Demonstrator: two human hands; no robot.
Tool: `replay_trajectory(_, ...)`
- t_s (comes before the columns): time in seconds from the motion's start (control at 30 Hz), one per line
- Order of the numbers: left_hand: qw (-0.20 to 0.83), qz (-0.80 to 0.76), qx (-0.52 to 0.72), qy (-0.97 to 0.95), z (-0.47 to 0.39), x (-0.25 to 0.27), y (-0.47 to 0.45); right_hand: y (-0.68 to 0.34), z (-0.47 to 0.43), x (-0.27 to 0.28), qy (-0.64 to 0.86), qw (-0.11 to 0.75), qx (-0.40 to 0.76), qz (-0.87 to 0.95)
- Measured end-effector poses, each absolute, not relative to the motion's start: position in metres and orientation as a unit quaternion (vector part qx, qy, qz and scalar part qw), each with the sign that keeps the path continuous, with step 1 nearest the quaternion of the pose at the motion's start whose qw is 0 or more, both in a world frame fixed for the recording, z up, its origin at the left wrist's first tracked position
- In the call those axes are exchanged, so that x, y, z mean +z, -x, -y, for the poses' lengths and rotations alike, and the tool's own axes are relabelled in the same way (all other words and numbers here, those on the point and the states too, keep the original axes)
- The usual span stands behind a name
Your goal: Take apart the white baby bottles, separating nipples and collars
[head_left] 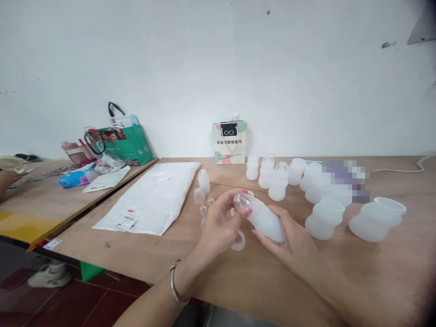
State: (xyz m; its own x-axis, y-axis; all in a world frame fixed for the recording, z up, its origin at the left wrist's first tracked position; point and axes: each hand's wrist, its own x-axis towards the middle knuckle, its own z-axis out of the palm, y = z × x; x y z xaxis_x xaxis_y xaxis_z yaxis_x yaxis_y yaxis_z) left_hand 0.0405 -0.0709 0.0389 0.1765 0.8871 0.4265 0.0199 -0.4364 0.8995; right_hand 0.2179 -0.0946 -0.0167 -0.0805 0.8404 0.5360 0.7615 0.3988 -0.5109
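Both my hands hold one translucent white baby bottle (264, 221), tilted with its capped top to the left. My left hand (223, 220) pinches the clear cap end. Around the lower body wraps my right hand (289, 236). A pale ring (238, 241) lies on the table just under my left hand. Left of that hand stand a stack of clear caps (203, 180) and small clear nipples (203, 210), partly hidden by the hand. Several capped bottles (278, 181) stand beyond my right hand. Open bottle bodies (325, 219) sit to its right.
A large white plastic mailer (150, 197) lies on the wooden table (190, 277). A paper bag (229, 147) stands against the wall. On the adjoining left table are a green bag (127, 145) and a blue tissue pack (75, 178). Another person's hand (8, 179) shows at far left.
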Motion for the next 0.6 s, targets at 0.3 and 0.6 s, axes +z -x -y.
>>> replay_trajectory(0.3,0.146,-0.506,0.553,-0.645,-0.018,0.039,0.066,-0.221,0.091,-0.024,0.580,0.412,0.076,0.699)
replay_trajectory(0.6,0.115,-0.645,0.328,-0.681,-0.045,-0.005,0.061,-0.221,0.082,-0.026,0.551,0.463,0.240,0.652)
